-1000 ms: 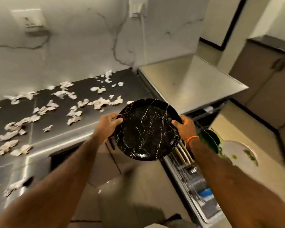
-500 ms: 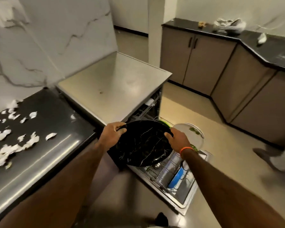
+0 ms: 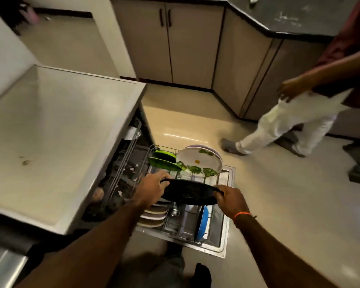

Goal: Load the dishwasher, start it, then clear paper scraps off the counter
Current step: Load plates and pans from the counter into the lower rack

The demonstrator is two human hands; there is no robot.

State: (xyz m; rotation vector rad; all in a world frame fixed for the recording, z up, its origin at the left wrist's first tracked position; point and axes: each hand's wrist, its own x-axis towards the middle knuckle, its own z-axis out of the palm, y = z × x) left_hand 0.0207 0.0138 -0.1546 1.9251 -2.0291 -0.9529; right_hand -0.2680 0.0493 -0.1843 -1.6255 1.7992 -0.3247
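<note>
The black plate (image 3: 189, 192) is held nearly flat above the pulled-out lower rack (image 3: 220, 223), one hand on each side. The left hand (image 3: 152, 189) grips its left rim, fingers curled over the top edge and thumb at the far side. The right hand (image 3: 230, 201) grips the right rim, thumb lying along the top edge and the other fingers hidden beneath. An orange band (image 3: 242, 215) circles the right wrist.

Under the plate, the rack's middle shows bare wire tines. At the rack's far edge stand two green plates (image 3: 164, 161), tilted, and just right of them a white plate (image 3: 197, 159) with a leaf print, leaning toward the far right corner. At the near left corner a row of pale plates (image 3: 152, 217) stands on edge, partly covered by the left forearm. A blue plate (image 3: 203, 222) stands upright near the rack's right edge, just below the black plate. A small metal piece (image 3: 174, 212) sits between the pale plates and the blue one.

The rack rests over the open door (image 3: 229, 206). To the left, the dishwasher's top (image 3: 56, 132) is a pale flat slab, and the upper rack (image 3: 123, 163) shows dimly below its right edge; its contents are too dark to tell.

A second person (image 3: 299, 113) in white trousers stands on the floor well right of the door, by the cabinets (image 3: 189, 42).
</note>
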